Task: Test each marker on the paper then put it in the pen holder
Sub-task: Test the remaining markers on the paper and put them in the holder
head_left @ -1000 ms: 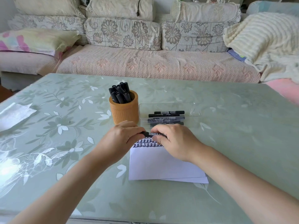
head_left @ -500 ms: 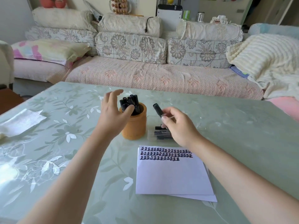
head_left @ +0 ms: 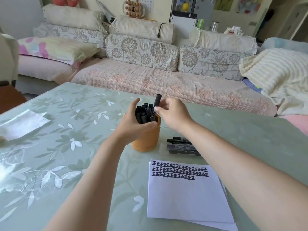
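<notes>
An orange pen holder (head_left: pixel 146 140) stands mid-table, packed with several black markers (head_left: pixel 145 112). My left hand (head_left: pixel 133 122) curls round the holder's top and the marker bundle. My right hand (head_left: pixel 171 114) pinches one capped black marker (head_left: pixel 157 101), which stands nearly upright with its lower end among the markers in the holder. Several more black markers (head_left: pixel 181 145) lie in a clear tray to the right of the holder. White paper (head_left: pixel 188 190) with three rows of black test marks lies in front of them.
The green floral table (head_left: pixel 66 147) carries a white folded cloth (head_left: pixel 21 124) at the far left. A sofa (head_left: pixel 150 77) with cushions runs along behind the table, and a cream blanket (head_left: pixel 275 72) is heaped at the right.
My hands left the paper. The right hand carried the capped marker up and left to the holder. The left hand moved from the marker to grip the holder's top.
</notes>
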Motion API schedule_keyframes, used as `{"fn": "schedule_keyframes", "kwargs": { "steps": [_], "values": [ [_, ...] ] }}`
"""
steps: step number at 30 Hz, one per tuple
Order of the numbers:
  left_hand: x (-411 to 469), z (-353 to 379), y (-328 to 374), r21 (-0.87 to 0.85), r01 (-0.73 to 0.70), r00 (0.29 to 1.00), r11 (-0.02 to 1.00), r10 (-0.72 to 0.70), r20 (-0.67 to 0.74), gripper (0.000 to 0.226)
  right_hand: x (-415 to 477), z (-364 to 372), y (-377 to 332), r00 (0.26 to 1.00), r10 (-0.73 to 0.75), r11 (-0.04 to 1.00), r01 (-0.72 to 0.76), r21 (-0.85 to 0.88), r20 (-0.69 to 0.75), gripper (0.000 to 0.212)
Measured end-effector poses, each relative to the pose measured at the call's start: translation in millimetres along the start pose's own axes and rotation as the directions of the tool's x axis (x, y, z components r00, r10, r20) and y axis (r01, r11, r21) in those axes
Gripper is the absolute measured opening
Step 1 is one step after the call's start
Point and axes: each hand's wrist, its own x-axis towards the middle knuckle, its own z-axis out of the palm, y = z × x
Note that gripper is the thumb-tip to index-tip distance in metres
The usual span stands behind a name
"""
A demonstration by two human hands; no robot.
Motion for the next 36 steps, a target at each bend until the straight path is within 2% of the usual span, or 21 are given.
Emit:
{"fn": "schedule_keyframes", "kwargs": {
  "steps": [2, 5, 8, 11, 13, 15, 17, 20, 23, 26, 29, 31, 33, 36],
  "values": [
    [0, 0, -2, 0.007, -0.009, 0.999, 1.000, 0.009, -0.031, 0.092, 0, 2, 0, 1.000, 0.013, 0.999, -0.013, -0.044, 0.002, 0.007],
    [-1, 3, 2, 0.062, -0.081, 0.994, 0.995, 0.086, -0.074, 0.076, 4, 4, -3, 0.990, 0.084, 0.987, -0.068, -0.142, 0.115, 0.011],
    [-1, 6, 6, 0.058, -0.153, 0.983, 0.987, 0.158, -0.092, 0.077, 6, 2, -5, 0.966, 0.101, 0.959, -0.030, -0.283, 0.238, 0.019],
    [-1, 5, 11, 0.109, -0.269, 0.954, 0.957, 0.280, -0.106, 0.082, 4, 0, -3, 0.978, 0.049, 0.974, -0.002, -0.227, 0.204, 0.029],
    [0, 5, 12, 0.198, -0.327, 0.931, 0.924, 0.351, -0.101, 0.072, 0, 0, -1, 0.980, 0.003, 0.987, 0.029, -0.161, 0.197, 0.041],
    [1, 8, 11, 0.273, -0.315, 0.932, 0.909, 0.350, -0.092, 0.051, -5, 1, -1, 0.957, -0.042, 0.990, 0.079, -0.119, 0.285, 0.047],
    [2, 10, 11, 0.335, -0.278, 0.944, 0.900, 0.321, -0.077, 0.040, -9, 0, 2, 0.939, -0.065, 0.989, 0.104, -0.100, 0.339, 0.052],
    [0, 10, 13, 0.403, -0.259, 0.950, 0.878, 0.307, -0.058, 0.040, -13, -10, 13, 0.953, -0.018, 0.991, 0.056, -0.119, 0.301, 0.054],
    [-3, 8, 15, 0.467, -0.217, 0.958, 0.858, 0.279, -0.069, 0.044, -18, -27, 31, 0.974, 0.026, 0.966, 0.034, -0.256, 0.227, 0.036],
    [-11, 5, 19, 0.560, -0.271, 0.908, 0.783, 0.400, -0.121, 0.049, -25, -43, 51, 0.951, 0.128, 0.883, 0.020, -0.469, 0.283, 0.024],
    [-29, 3, 25, 0.598, -0.397, 0.778, 0.696, 0.601, -0.182, 0.029, -32, -47, 58, 0.908, 0.215, 0.804, 0.043, -0.593, 0.359, 0.024],
    [-43, 4, 22, 0.595, -0.481, 0.732, 0.644, 0.668, -0.132, 0.017, -31, -45, 58, 0.895, 0.234, 0.779, 0.062, -0.624, 0.380, 0.025],
    [-58, 8, 12, 0.541, -0.533, 0.767, 0.650, 0.642, -0.016, 0.014, -27, -39, 57, 0.884, 0.243, 0.752, 0.089, -0.653, 0.400, 0.027],
    [-73, 15, -11, 0.505, -0.502, 0.852, 0.702, 0.502, 0.150, 0.014, -19, -28, 56, 0.867, 0.261, 0.693, 0.137, -0.707, 0.425, 0.032]
  ]
}}
